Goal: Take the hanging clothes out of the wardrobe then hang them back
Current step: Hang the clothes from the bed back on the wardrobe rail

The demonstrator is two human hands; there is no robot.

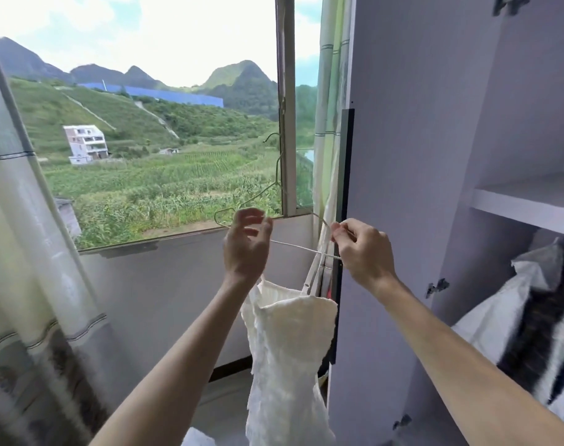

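Note:
A thin wire hanger [301, 248] is held up in front of the window, its hook [273, 137] pointing up. A white strappy dress [287, 365] hangs from it by its right strap; the left strap is hidden behind my wrist. My left hand [246, 244] has its fingers curled round the hanger's left shoulder. My right hand [362, 249] pinches the strap at the hanger's right end. The open wardrobe [402, 156] stands just right of my hands.
Inside the wardrobe are a shelf [528, 202] and, below it, dark and white garments [538, 333] hanging. A large window [152, 140] with a sill fills the left. Curtains [23, 252] hang at both sides of it.

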